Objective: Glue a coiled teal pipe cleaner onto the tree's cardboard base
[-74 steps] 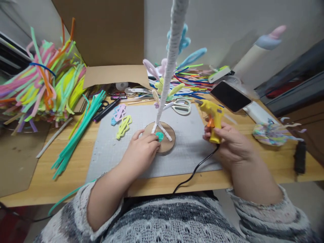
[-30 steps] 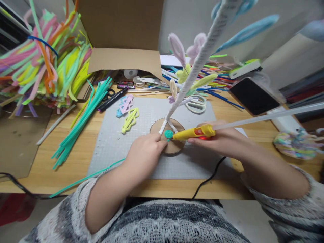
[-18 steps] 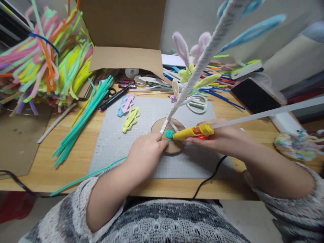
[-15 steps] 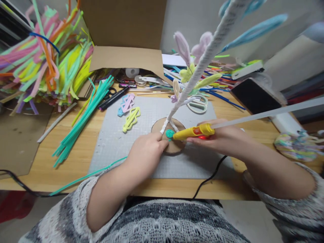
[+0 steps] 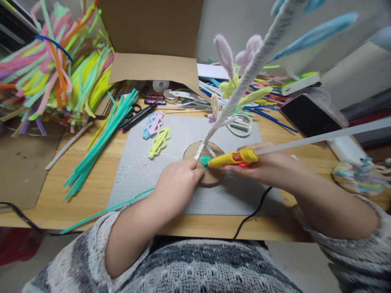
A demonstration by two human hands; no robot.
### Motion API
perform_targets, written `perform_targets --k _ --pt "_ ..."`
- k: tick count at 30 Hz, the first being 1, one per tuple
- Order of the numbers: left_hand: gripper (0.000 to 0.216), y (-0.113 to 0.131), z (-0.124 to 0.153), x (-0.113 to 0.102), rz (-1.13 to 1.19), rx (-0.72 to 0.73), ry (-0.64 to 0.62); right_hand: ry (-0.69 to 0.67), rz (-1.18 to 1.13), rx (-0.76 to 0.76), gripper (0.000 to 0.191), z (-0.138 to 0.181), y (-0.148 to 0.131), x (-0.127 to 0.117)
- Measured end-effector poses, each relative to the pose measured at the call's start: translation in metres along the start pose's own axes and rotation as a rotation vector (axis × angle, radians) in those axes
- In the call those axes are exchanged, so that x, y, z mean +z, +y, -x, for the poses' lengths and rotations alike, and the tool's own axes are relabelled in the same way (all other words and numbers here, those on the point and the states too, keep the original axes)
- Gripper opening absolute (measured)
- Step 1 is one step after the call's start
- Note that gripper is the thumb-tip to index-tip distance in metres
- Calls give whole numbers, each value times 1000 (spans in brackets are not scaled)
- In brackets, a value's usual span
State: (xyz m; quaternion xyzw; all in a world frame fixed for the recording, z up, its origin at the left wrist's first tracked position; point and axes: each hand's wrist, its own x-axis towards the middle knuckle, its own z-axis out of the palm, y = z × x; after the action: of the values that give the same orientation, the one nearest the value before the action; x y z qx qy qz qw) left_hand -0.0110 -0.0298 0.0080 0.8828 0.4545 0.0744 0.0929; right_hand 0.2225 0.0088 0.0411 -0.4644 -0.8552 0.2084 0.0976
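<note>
My right hand (image 5: 265,165) grips a yellow glue gun (image 5: 233,158), a long translucent glue stick (image 5: 324,136) jutting from its back. Its nozzle is right beside a coiled green spot (image 5: 205,160) on a round cardboard base (image 5: 210,178). My left hand (image 5: 179,179) is closed at the base's left edge, its fingertips pinched by the coil. A green pipe cleaner (image 5: 106,212) runs from the lower left under that wrist; its hold in the fingers is partly hidden. From the base a white wrapped stem (image 5: 232,101) leans up to the right, bearing pastel pipe-cleaner flowers (image 5: 227,59) and leaves.
Under the base lies a grey cutting mat (image 5: 134,171) with zigzag pipe-cleaner shapes (image 5: 159,142) and pale-handled scissors (image 5: 241,125). Green pipe cleaners (image 5: 100,142) lie left, near a large colourful bundle (image 5: 58,69). A phone (image 5: 311,116) rests right; a black cord (image 5: 252,215) crosses the front.
The view has shifted slightly, so the stem and flowers appear a little further right. Both hands, the glue gun and the base keep nearly the same positions relative to one another.
</note>
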Motion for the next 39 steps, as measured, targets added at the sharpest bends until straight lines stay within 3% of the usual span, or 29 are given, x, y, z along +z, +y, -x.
perform_targets --k 14,22,29,39 --pt "26 -2 0 2 -38 23 9 23 16 10 27 -6 1 2" --pt "24 -2 0 2 -27 21 10 51 -88 -83 18 -3 -5 -5" --pt "24 -2 -1 1 -20 12 -18 41 -33 -140 27 5 2 -4" --pt "23 -1 -1 -1 -30 9 -31 25 29 -76 24 3 -1 -4"
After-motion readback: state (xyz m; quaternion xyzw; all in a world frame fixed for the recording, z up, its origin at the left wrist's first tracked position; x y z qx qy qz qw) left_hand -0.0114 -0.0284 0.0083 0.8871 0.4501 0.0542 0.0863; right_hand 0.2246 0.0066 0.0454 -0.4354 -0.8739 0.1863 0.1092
